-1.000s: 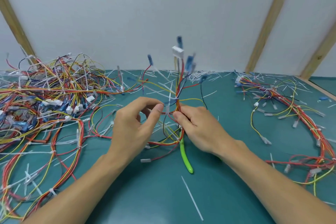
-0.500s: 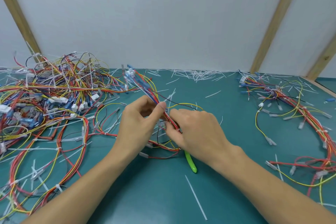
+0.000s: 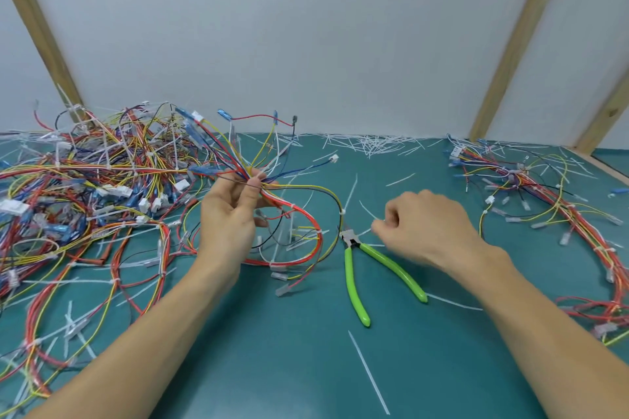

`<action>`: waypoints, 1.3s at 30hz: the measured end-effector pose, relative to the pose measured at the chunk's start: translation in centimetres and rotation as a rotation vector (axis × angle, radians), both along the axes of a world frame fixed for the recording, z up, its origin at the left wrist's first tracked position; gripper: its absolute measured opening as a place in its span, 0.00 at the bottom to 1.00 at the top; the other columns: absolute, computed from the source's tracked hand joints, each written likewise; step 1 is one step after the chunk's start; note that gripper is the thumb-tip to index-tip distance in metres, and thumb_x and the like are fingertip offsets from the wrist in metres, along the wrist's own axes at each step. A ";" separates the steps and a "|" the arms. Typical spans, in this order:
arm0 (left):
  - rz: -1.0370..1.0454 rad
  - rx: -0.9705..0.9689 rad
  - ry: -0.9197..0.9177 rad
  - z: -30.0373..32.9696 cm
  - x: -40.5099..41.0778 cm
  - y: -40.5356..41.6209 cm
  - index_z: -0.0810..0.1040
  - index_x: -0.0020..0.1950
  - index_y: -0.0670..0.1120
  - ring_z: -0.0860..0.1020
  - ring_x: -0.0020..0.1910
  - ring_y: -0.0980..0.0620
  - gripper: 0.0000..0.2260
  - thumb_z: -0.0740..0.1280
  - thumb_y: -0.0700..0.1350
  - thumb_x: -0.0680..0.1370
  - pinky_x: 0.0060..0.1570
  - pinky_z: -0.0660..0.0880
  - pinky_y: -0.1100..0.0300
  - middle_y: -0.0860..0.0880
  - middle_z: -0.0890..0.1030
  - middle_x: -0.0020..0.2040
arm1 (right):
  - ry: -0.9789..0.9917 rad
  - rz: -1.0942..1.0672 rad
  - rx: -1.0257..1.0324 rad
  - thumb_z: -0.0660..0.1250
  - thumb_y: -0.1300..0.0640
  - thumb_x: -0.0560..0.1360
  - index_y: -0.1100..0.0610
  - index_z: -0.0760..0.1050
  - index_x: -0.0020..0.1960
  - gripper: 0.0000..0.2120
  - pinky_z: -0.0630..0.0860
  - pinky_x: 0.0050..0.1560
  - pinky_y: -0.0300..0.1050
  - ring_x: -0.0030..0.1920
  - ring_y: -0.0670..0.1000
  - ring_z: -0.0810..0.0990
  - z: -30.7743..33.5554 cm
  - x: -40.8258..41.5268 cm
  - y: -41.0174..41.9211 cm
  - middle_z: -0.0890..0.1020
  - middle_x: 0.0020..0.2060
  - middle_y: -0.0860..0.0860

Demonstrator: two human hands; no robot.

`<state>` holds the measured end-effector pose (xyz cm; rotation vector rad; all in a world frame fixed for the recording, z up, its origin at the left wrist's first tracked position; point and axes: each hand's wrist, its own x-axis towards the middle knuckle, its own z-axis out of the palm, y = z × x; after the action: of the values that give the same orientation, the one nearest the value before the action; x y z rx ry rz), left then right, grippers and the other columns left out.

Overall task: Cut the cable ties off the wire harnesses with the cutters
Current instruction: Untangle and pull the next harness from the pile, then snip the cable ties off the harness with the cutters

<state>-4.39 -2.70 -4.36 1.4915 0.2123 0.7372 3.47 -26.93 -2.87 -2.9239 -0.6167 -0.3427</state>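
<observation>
Lying just beside right hand, green cutters, unheld

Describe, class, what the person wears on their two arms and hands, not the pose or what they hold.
Nothing is worn, as far as the view shows. The left hand and right hand are bare: no gloves, rings, watch or wristbands visible. Both forearms are bare too, with no sleeve in view down to the bottom edge of the picture. No markings or bandages show.

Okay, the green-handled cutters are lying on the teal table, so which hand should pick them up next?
Right. The right hand hovers just above the green-handled cutters, fingers curled and seemingly holding nothing. The left hand is busy gripping the bundle of coloured harness wires, so it probably should keep steadying that.
</observation>
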 end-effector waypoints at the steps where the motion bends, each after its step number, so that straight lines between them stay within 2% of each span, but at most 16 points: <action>1: 0.010 0.009 -0.006 -0.1 0.0 0.1 0.78 0.52 0.50 0.84 0.38 0.58 0.06 0.63 0.41 0.83 0.29 0.78 0.64 0.56 0.84 0.39 | 0.073 0.022 -0.064 0.60 0.38 0.72 0.52 0.74 0.35 0.18 0.66 0.36 0.45 0.40 0.56 0.77 -0.3 -0.1 0.0 0.77 0.33 0.48; 4: 0.008 0.030 -0.009 -0.3 0.1 0.0 0.78 0.52 0.50 0.84 0.37 0.59 0.06 0.63 0.41 0.83 0.28 0.77 0.64 0.56 0.85 0.39 | 0.151 0.089 -0.147 0.59 0.34 0.68 0.48 0.73 0.37 0.18 0.64 0.36 0.45 0.41 0.53 0.76 -0.7 -0.5 0.1 0.76 0.36 0.46; 7: 0.000 0.038 -0.003 -0.4 0.2 -0.1 0.78 0.52 0.50 0.84 0.37 0.59 0.06 0.63 0.41 0.83 0.28 0.77 0.64 0.58 0.85 0.38 | 0.179 0.115 -0.150 0.62 0.37 0.68 0.48 0.72 0.38 0.14 0.61 0.33 0.43 0.40 0.51 0.75 -0.2 -0.8 0.2 0.76 0.36 0.44; 13: -0.014 0.046 -0.004 -0.7 0.3 -0.1 0.79 0.51 0.49 0.84 0.37 0.57 0.05 0.64 0.42 0.83 0.28 0.77 0.64 0.53 0.83 0.41 | 0.171 0.139 -0.136 0.65 0.42 0.69 0.49 0.73 0.39 0.10 0.63 0.34 0.44 0.42 0.53 0.77 -0.2 -1.4 0.6 0.78 0.36 0.44; 16: -0.023 0.040 0.002 -0.8 0.3 -0.1 0.79 0.52 0.49 0.83 0.37 0.58 0.05 0.64 0.42 0.83 0.28 0.77 0.64 0.55 0.84 0.39 | 0.184 0.134 -0.110 0.65 0.43 0.70 0.49 0.73 0.40 0.10 0.66 0.36 0.45 0.43 0.53 0.78 -0.4 -1.5 0.9 0.79 0.37 0.45; 20: -0.067 0.021 0.019 -0.6 0.3 -0.3 0.78 0.51 0.49 0.83 0.36 0.61 0.06 0.63 0.41 0.83 0.29 0.76 0.67 0.60 0.84 0.38 | 0.163 0.109 -0.113 0.63 0.44 0.75 0.53 0.73 0.46 0.12 0.68 0.37 0.49 0.42 0.57 0.77 -0.8 -1.5 1.2 0.78 0.38 0.49; 24: -0.125 -0.002 0.038 -0.3 0.1 -0.5 0.77 0.50 0.49 0.84 0.40 0.57 0.05 0.62 0.42 0.83 0.31 0.76 0.66 0.54 0.87 0.42 | 0.067 0.047 -0.038 0.56 0.49 0.82 0.55 0.62 0.50 0.10 0.59 0.32 0.51 0.36 0.60 0.71 -1.3 -0.4 0.7 0.70 0.33 0.49; 27: -0.168 -0.028 0.047 -0.1 -0.1 -0.5 0.77 0.51 0.48 0.84 0.40 0.57 0.05 0.62 0.42 0.83 0.32 0.76 0.66 0.52 0.87 0.44 | 0.042 -0.007 0.055 0.54 0.52 0.85 0.55 0.60 0.53 0.06 0.63 0.34 0.52 0.37 0.61 0.71 -1.6 0.2 0.2 0.70 0.33 0.49; 29: -0.200 -0.050 0.053 0.0 -0.2 -0.5 0.77 0.52 0.47 0.84 0.40 0.57 0.05 0.62 0.42 0.83 0.33 0.76 0.66 0.50 0.87 0.46 | 0.080 -0.053 0.138 0.54 0.53 0.86 0.55 0.63 0.54 0.05 0.64 0.36 0.53 0.39 0.62 0.72 -1.8 0.6 0.1 0.71 0.34 0.50; 32: -0.251 -0.076 0.059 -0.1 -0.3 -0.4 0.78 0.53 0.46 0.84 0.41 0.57 0.05 0.63 0.44 0.82 0.33 0.77 0.66 0.47 0.87 0.48 | 0.157 -0.137 0.274 0.52 0.51 0.86 0.55 0.69 0.54 0.10 0.66 0.40 0.54 0.43 0.62 0.72 -2.0 1.1 0.1 0.74 0.37 0.51; 35: -0.286 -0.102 0.070 -0.1 -0.4 -0.4 0.78 0.54 0.47 0.84 0.44 0.56 0.09 0.65 0.50 0.78 0.34 0.77 0.66 0.46 0.87 0.50 | 0.224 -0.182 0.516 0.53 0.54 0.85 0.54 0.74 0.54 0.12 0.67 0.42 0.51 0.45 0.58 0.76 -2.0 2.1 0.0 0.78 0.40 0.51; 37: -0.302 -0.135 0.073 0.0 -0.4 -0.3 0.79 0.55 0.46 0.84 0.44 0.56 0.12 0.66 0.52 0.76 0.34 0.78 0.65 0.45 0.87 0.50 | 0.357 -0.246 0.870 0.54 0.57 0.84 0.55 0.76 0.52 0.12 0.65 0.33 0.45 0.34 0.51 0.73 -1.9 2.8 -0.1 0.73 0.33 0.49; 39: -0.310 -0.171 0.078 0.1 -0.5 -0.2 0.80 0.54 0.46 0.84 0.43 0.56 0.13 0.67 0.52 0.74 0.34 0.78 0.65 0.45 0.87 0.50 | 0.587 -0.292 1.332 0.54 0.60 0.84 0.56 0.74 0.48 0.11 0.57 0.23 0.38 0.23 0.46 0.60 -1.7 3.1 -0.3 0.64 0.27 0.46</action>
<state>-4.85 -2.88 -4.25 1.3512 0.0964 0.4024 6.61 -27.26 -4.60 -1.6452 0.1463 0.0954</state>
